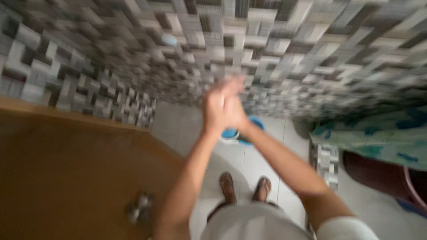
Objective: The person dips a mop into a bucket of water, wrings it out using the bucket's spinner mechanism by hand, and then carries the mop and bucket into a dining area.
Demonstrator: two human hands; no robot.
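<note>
The picture is blurred by motion. My left hand [214, 109] and my right hand [235, 110] are raised in front of me and pressed together, palm against palm, fingers pointing up toward the mosaic-tiled wall [275, 49]. Nothing shows between them. Below the hands, on the pale tiled floor [178, 124], stands a blue bucket [242, 133], partly hidden by my wrists. My two feet in sandals [244, 187] are on the floor under my arms.
A brown wooden door [66, 169] with a metal handle [138, 208] fills the lower left. At right hang a green-and-blue patterned cloth [378, 138] and, under it, a dark red tub [382, 175].
</note>
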